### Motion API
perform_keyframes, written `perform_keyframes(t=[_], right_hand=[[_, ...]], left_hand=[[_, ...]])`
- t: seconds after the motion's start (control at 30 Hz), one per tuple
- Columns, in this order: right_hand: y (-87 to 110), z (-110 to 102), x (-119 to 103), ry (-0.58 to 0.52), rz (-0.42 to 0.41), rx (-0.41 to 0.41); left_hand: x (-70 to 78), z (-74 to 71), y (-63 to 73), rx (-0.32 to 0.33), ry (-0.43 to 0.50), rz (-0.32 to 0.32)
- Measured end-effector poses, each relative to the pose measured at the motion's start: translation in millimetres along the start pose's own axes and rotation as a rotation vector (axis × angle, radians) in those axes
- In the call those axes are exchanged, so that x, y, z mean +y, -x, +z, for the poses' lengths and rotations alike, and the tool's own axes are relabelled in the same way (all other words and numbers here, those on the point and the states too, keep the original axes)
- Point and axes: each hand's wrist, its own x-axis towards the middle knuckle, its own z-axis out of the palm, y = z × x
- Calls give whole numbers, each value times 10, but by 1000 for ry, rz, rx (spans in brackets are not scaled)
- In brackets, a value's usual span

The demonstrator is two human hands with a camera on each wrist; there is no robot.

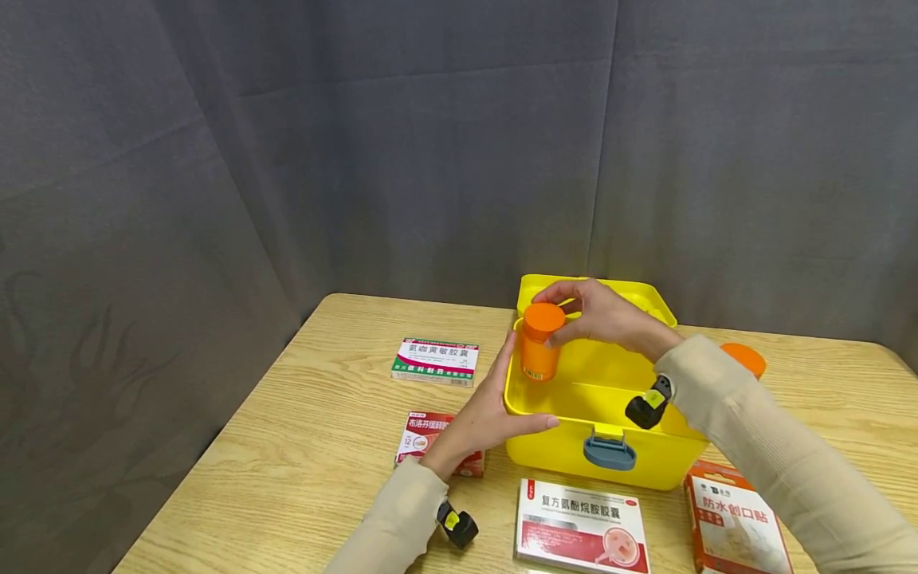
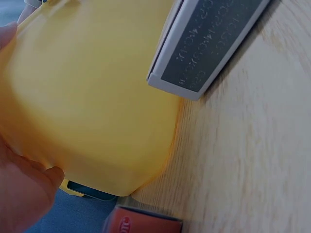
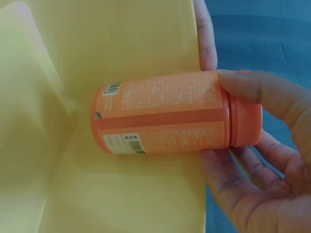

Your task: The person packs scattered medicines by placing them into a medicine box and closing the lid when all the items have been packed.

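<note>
In the head view, my right hand (image 1: 602, 313) pinches an orange bottle (image 1: 539, 355) near its cap, fingers and thumb on opposite sides. The bottle is upright inside the left part of a yellow box (image 1: 566, 453), whose lid (image 1: 649, 296) is raised at the back. The right wrist view shows its printed label and barcodes. My left hand (image 1: 484, 410) rests against the box's left front corner, fingers fairly straight along the left side and thumb stretched along the front rim. Whether the bottle touches the box floor is hard to tell.
Left of the box lie a green-and-white medicine box (image 1: 435, 362) and a red one (image 1: 473, 462), partly covered by my left arm. In front are a white-and-red medicine box (image 1: 581, 522) and a bandage box (image 1: 739, 518). Another orange cap (image 1: 746, 359) shows behind my right sleeve.
</note>
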Motion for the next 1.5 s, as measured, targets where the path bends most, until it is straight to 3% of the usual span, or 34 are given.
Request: perform_keyframes(t=[0.3,0.63,1.5], right_hand=[[-3,27,44,20,-15,-73],[8,90,78,85,-92,-147],[19,223,188,132,-122,-197]], left_hand=[[1,12,23,-2,-22,3],[7,3,37,-2,-36,12],[12,18,44,-11,-10,-3]])
